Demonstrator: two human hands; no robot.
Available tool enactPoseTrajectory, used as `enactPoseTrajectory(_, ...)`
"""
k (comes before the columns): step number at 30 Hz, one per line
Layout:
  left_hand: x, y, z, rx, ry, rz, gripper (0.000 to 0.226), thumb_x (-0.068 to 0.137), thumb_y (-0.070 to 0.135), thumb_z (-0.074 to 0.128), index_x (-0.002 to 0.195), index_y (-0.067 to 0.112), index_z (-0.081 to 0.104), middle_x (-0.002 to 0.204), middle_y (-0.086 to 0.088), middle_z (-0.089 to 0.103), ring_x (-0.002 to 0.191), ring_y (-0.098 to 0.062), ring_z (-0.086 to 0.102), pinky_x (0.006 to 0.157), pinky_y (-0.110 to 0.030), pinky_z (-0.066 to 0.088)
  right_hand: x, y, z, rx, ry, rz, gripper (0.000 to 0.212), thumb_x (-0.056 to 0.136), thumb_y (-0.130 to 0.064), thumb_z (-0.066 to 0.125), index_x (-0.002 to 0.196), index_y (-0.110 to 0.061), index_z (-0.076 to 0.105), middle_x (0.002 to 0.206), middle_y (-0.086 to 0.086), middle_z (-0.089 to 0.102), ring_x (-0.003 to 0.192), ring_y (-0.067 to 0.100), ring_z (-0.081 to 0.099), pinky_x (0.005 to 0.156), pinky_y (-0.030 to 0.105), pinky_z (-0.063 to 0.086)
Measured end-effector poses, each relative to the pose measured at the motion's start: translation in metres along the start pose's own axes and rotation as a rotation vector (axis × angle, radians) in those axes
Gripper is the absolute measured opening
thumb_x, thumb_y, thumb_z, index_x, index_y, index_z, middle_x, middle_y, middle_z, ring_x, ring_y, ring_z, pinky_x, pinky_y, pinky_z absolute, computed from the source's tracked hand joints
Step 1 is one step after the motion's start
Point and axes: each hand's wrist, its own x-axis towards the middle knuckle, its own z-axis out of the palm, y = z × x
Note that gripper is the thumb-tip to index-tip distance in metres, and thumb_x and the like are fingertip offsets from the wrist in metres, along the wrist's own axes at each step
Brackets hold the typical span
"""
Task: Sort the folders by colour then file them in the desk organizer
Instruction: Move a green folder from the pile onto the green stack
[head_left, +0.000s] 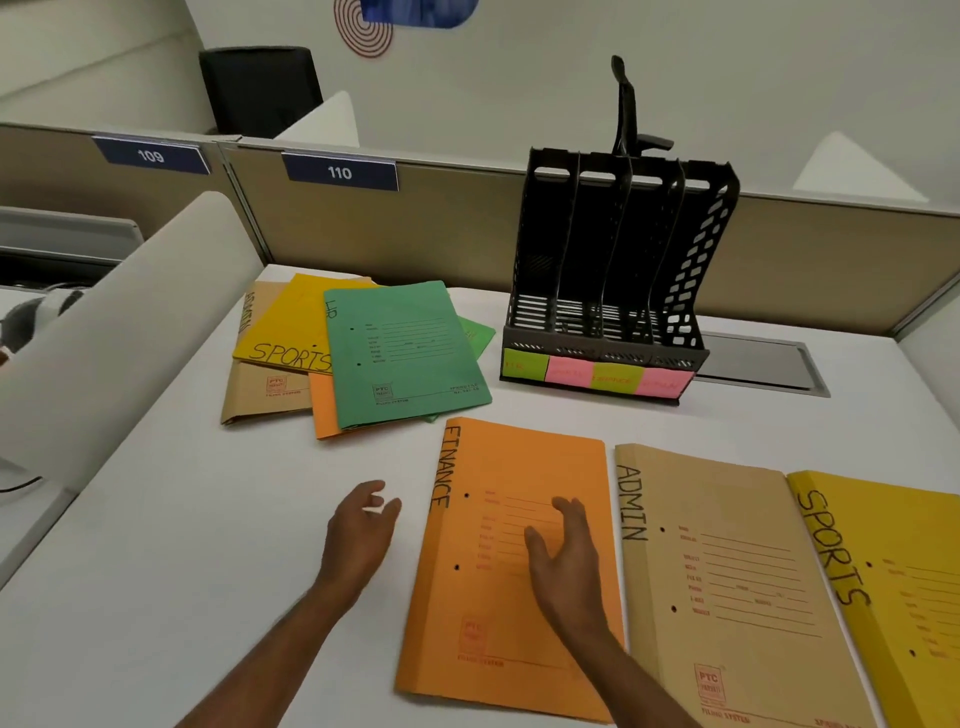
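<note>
At lower centre | orange folder (480, 597) is laid flat, right hand (563, 556) spread over it, left hand (363, 530) relaxed and empty | pile (405, 353) at upper left should be matched by colour, edges squared

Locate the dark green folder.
In the head view, left of centre, the dark green folder tops the loose pile, just left of the black desk organizer and beyond the orange FINANCE folder.

A 109 plate (151, 155) and 110 plate (340, 172) mark the partition (447, 223).
</note>
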Motion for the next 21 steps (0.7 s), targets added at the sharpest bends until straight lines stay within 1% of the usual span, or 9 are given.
enactPoseTrajectory(3,0.046,0.014,-0.017,-0.084,0.096,0.032,0.04,0.097,0.022,0.062,0.136,0.014,0.054,0.131,-0.01,0.06,0.103,-0.017,0.055,0.08,-0.031,0.049,0.034,-0.033,0.033,0.041,-0.041,-0.044,0.05,0.099,-0.021,0.058,0.145,-0.014,0.042,0.161,0.007,0.027,0.151,0.019,0.019,0.118,0.028,0.019)
enactPoseTrajectory(5,0.061,0.024,-0.023,-0.128,0.105,0.057,0.042,0.097,0.021,0.062,0.138,0.013,0.052,0.134,-0.008,0.058,0.109,-0.018,0.055,0.083,-0.032,0.049,0.048,-0.046,0.045,0.048,-0.072,-0.063,0.049,0.098,-0.022,0.059,0.145,-0.015,0.042,0.161,0.006,0.028,0.151,0.019,0.02,0.121,0.034,0.021)
enactPoseTrajectory(8,0.07,0.033,-0.027,-0.17,0.086,0.091,0.044,0.097,0.019,0.062,0.14,0.015,0.05,0.139,-0.005,0.055,0.12,-0.021,0.054,0.089,-0.032,0.047,0.065,-0.056,0.056,0.026,-0.103,-0.094,0.05,0.099,-0.023,0.058,0.145,-0.014,0.041,0.16,0.006,0.031,0.15,0.021,0.023,0.121,0.041,0.026)
enactPoseTrajectory(11,0.096,0.038,-0.032,-0.224,0.075,0.07,0.047,0.098,0.018,0.061,0.142,0.017,0.047,0.145,-0.004,0.051,0.131,-0.025,0.048,0.095,-0.032,0.045,0.09,-0.069,0.078,0.004,-0.12,-0.1,0.052,0.099,-0.023,0.057,0.147,-0.013,0.039,0.161,0.006,0.028,0.151,0.02,0.02,0.122,0.039,0.023)
enactPoseTrajectory(13,0.112,0.04,-0.034,-0.252,0.068,0.045,0.048,0.098,0.02,0.061,0.143,0.018,0.045,0.145,-0.004,0.05,0.135,-0.025,0.044,0.099,-0.035,0.044,0.106,-0.074,0.09,-0.026,-0.123,-0.099,0.053,0.1,-0.023,0.056,0.148,-0.012,0.038,0.161,0.006,0.028,0.151,0.02,0.019,0.122,0.038,0.023)
enactPoseTrajectory(17,0.136,0.042,-0.036,-0.343,0.053,-0.031,0.051,0.097,0.021,0.062,0.145,0.017,0.043,0.144,-0.005,0.049,0.134,-0.026,0.046,0.107,-0.042,0.044,0.13,-0.081,0.105,-0.042,-0.129,-0.075,0.051,0.099,-0.021,0.056,0.146,-0.01,0.038,0.157,0.008,0.034,0.147,0.025,0.028,0.117,0.044,0.032)
enactPoseTrajectory(18,0.142,0.043,-0.037,-0.362,0.053,-0.056,0.052,0.097,0.021,0.062,0.145,0.017,0.043,0.141,-0.004,0.05,0.13,-0.025,0.049,0.104,-0.041,0.046,0.135,-0.082,0.108,-0.033,-0.127,-0.073,0.051,0.098,-0.02,0.057,0.144,-0.01,0.039,0.155,0.009,0.037,0.145,0.026,0.031,0.115,0.044,0.034)
enactPoseTrajectory(19,0.147,0.043,-0.037,-0.371,0.053,-0.073,0.052,0.097,0.021,0.062,0.145,0.017,0.042,0.136,-0.001,0.05,0.123,-0.023,0.052,0.096,-0.036,0.049,0.14,-0.083,0.11,-0.023,-0.123,-0.069,0.05,0.097,-0.018,0.058,0.143,-0.009,0.04,0.153,0.009,0.039,0.144,0.026,0.033,0.115,0.044,0.035)
enactPoseTrajectory(21,0.157,0.043,-0.037,-0.379,0.052,-0.088,0.05,0.098,0.021,0.061,0.144,0.016,0.043,0.124,0.004,0.049,0.103,-0.015,0.054,0.072,-0.023,0.047,0.149,-0.083,0.115,-0.03,-0.122,-0.059,0.052,0.096,-0.018,0.06,0.143,-0.009,0.04,0.152,0.009,0.039,0.143,0.026,0.034,0.114,0.043,0.036)
